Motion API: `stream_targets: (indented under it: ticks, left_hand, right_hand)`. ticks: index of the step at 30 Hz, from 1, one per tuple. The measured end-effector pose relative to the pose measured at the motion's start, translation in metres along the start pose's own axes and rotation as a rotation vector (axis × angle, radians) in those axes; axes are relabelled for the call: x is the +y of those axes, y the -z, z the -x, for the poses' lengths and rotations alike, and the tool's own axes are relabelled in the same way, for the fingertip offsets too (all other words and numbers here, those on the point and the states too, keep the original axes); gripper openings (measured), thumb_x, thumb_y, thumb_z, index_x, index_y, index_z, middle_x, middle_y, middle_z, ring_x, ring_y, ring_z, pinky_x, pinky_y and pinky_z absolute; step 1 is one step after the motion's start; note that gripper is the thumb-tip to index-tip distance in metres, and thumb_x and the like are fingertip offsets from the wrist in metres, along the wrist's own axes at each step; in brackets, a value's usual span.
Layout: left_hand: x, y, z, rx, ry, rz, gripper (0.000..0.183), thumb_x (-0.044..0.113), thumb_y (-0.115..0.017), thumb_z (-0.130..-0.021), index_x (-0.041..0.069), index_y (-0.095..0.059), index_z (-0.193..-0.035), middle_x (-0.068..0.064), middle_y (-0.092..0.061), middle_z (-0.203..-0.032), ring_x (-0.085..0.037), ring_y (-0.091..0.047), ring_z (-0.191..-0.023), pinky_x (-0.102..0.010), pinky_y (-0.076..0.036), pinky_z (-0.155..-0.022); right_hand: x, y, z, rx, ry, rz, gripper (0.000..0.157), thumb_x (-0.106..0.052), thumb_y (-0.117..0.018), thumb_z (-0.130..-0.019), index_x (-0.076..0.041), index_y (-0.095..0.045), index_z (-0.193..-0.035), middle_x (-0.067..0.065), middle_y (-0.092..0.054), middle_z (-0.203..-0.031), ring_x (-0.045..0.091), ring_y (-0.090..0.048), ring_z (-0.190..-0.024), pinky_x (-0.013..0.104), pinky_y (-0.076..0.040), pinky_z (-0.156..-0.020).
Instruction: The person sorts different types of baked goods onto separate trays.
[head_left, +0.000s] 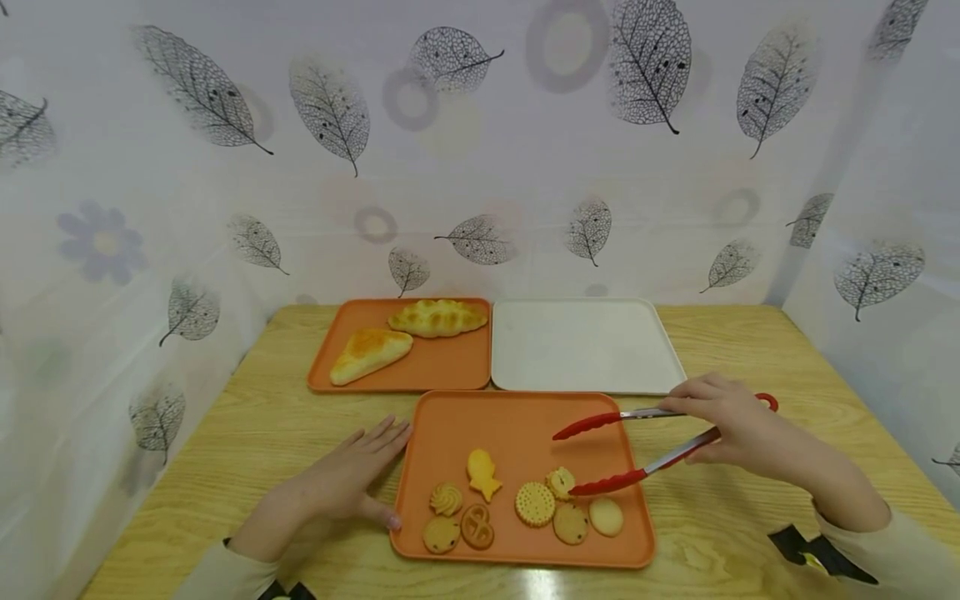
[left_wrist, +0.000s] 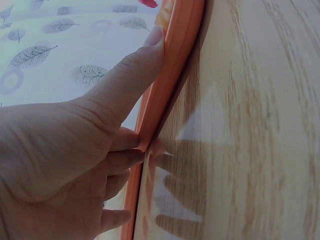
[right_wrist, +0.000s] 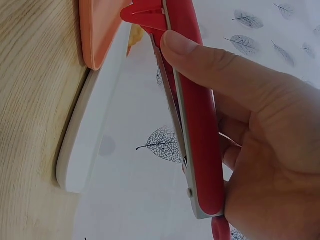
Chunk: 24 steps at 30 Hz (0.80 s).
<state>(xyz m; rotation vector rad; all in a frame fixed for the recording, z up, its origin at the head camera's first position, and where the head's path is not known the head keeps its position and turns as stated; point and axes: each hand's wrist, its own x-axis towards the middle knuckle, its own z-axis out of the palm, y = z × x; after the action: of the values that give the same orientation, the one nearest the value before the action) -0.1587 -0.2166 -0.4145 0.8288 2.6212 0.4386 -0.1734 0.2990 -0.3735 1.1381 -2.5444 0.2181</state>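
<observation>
Eight biscuits (head_left: 534,503) on near tray (head_left: 517,429)

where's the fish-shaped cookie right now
In the head view, the fish-shaped cookie lies on the near orange tray, left of centre, just above the pretzel cookie.

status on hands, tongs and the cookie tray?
Left hand flat against near orange tray edge. Right hand grips red tongs, tips open beside small cookie. Nothing blocking; neighbouring cookies close.
</observation>
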Motion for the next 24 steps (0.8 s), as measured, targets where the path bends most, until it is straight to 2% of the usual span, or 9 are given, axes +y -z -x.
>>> stream_targets:
  ticks: [13, 24]
  left_hand:
    - [-0.001, 0.002, 0.000, 0.002, -0.001, 0.000, 0.118, 0.069, -0.068, -0.071, 0.004, -0.017, -0.156, -0.017, -0.017, -0.163, -0.037, -0.009, -0.152, -0.065, -0.015, -0.117]
    - [0.000, 0.002, 0.000, -0.002, 0.004, 0.006, 0.118, 0.068, -0.068, -0.071, 0.005, -0.017, -0.156, -0.017, -0.017, -0.163, -0.037, -0.009, -0.152, -0.065, -0.015, -0.117]
  right_hand:
    - [-0.004, -0.002, -0.008, -0.025, -0.032, -0.002, 0.067, -0.027, -0.093, -0.052, -0.014, -0.071, -0.114, -0.002, -0.066, -0.106, 0.022, -0.057, -0.096, 0.041, -0.046, -0.073]
    - [-0.004, -0.009, -0.014, 0.031, 0.091, -0.039, 0.060, -0.029, -0.093, -0.050, -0.014, -0.074, -0.105, -0.006, -0.066, -0.099, 0.013, -0.054, -0.088, 0.031, -0.044, -0.069]
